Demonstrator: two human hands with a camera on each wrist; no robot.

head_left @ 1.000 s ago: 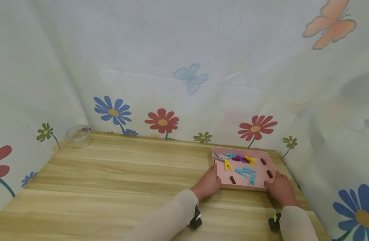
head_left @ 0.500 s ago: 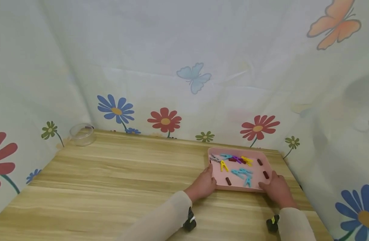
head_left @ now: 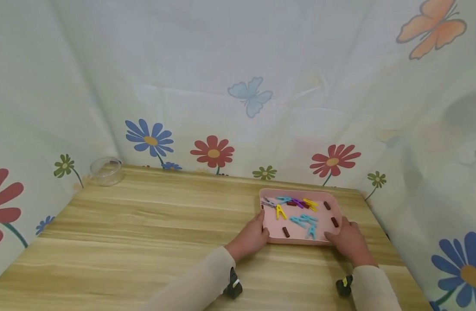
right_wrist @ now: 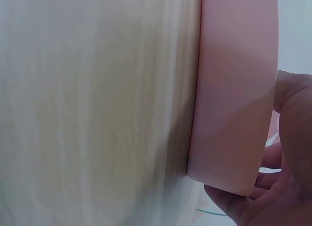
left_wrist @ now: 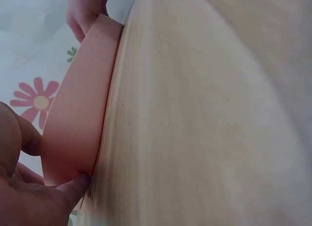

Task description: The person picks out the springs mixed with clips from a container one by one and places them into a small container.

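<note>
A shallow pink tray (head_left: 274, 235) lies on the wooden table in the head view. Inside it are several plastic clothespins: light blue ones (head_left: 311, 232), yellow (head_left: 280, 212), purple (head_left: 298, 203) and grey. Several small dark red-brown blocks (head_left: 286, 232) lie among them. My left hand (head_left: 250, 236) grips the tray's left side near the front corner, and the left wrist view has fingers around that pink wall (left_wrist: 80, 109). At the front right corner my right hand (head_left: 352, 242) holds on, its thumb over the rim and fingers along the outer side (right_wrist: 234, 94).
A clear round plastic container (head_left: 107, 172) stands at the table's far left corner. White sheeting (head_left: 183, 103) printed with flowers and butterflies hangs behind the table and at both sides. Bare wooden tabletop (head_left: 144, 216) stretches left of the tray.
The tray has slid a little to the left along the table with both hands holding it. Its contents keep their arrangement, and the clear container stays in the corner.
</note>
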